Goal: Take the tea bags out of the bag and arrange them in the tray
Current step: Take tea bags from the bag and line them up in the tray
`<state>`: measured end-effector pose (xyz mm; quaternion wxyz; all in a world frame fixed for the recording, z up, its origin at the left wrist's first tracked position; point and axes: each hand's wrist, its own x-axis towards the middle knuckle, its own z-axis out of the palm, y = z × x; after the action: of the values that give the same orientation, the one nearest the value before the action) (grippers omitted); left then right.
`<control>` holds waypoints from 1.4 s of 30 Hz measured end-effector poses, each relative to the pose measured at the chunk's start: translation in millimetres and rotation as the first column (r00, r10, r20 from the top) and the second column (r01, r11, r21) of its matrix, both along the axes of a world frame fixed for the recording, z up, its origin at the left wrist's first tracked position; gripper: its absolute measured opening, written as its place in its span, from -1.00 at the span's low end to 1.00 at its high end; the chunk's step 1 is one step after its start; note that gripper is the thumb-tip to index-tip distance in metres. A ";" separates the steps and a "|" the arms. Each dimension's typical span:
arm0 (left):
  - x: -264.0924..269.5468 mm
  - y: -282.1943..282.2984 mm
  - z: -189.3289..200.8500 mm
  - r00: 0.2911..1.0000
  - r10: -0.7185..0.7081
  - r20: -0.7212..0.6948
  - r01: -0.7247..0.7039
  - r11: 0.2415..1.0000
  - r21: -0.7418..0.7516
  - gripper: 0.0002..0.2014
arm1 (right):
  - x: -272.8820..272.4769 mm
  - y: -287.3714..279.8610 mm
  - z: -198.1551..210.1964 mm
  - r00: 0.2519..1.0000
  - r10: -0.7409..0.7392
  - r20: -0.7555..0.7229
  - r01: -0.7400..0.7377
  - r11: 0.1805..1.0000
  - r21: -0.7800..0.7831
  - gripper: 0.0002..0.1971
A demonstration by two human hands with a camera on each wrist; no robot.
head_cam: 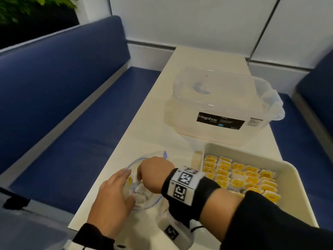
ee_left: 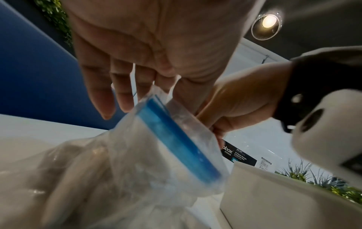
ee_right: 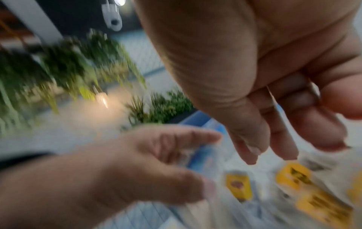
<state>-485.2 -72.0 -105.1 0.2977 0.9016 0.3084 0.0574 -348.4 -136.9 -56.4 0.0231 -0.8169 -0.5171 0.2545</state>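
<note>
A clear zip bag [head_cam: 153, 202] with a blue zip strip [ee_left: 176, 139] lies on the white table near its front edge. My left hand [head_cam: 117, 186] pinches the bag's rim and holds its mouth wide. My right hand [head_cam: 151, 175] reaches into the mouth, and in the right wrist view its fingers [ee_right: 254, 148] hang loosely straight over yellow-labelled tea bags [ee_right: 238, 186] inside, holding nothing. To the right, the white tray [head_cam: 288, 165] carries several rows of tea bags [head_cam: 241, 177]. The right wrist view is blurred.
A clear lidded Megabox container [head_cam: 216, 105] stands behind the tray on the narrow table [head_cam: 144, 123]. Blue benches [head_cam: 54, 105] run along both sides, and a white wall closes the far end. The tray's outer wall [ee_left: 274, 193] stands right next to the bag.
</note>
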 end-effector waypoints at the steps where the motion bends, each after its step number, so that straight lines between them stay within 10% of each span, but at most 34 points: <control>1: -1.0 -0.2 -0.2 1.000 -0.007 0.016 0.007 1.000 -0.007 -0.34 | -1.7 6.3 -3.8 1.000 0.025 0.015 -0.024 0.998 -0.062 -0.72; 8: -1.0 0.2 -1.4 0.995 0.015 0.100 -0.008 0.998 -0.069 -0.35 | -17.0 25.5 -35.5 0.987 0.107 0.116 -0.064 0.944 -0.322 -0.64; 19: 1.8 0.1 11.9 0.998 0.002 0.064 0.002 0.998 -0.070 -0.37 | -9.2 5.4 -12.6 0.992 -0.042 0.122 0.044 0.999 -0.016 -0.76; 26: 6.7 -5.0 31.5 0.932 0.217 0.290 -0.158 0.964 -0.213 -0.87 | -6.0 -31.0 17.1 0.959 -0.254 -0.124 0.282 0.892 0.354 -0.87; 31: 17.9 -9.0 42.4 0.874 0.393 0.287 -0.025 0.625 -0.780 -0.60 | -21.0 -52.0 27.7 0.973 -0.230 -0.013 0.191 0.777 0.600 -0.88; 34: 22.3 -14.6 48.0 0.861 0.408 0.303 0.066 0.501 -0.863 -0.68 | -27.7 -58.2 25.6 0.973 -0.160 0.164 0.015 0.759 0.651 -0.83; 42: 27.0 -17.3 55.8 0.797 0.402 0.451 0.090 0.659 -0.747 -0.86 | -20.6 -73.9 39.5 0.953 -0.278 0.118 0.100 0.658 0.746 -0.93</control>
<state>-458.2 -89.3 -49.3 0.7075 0.6082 0.2788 0.2275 -369.0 -210.7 -17.0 0.3166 -0.8113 -0.4863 -0.0704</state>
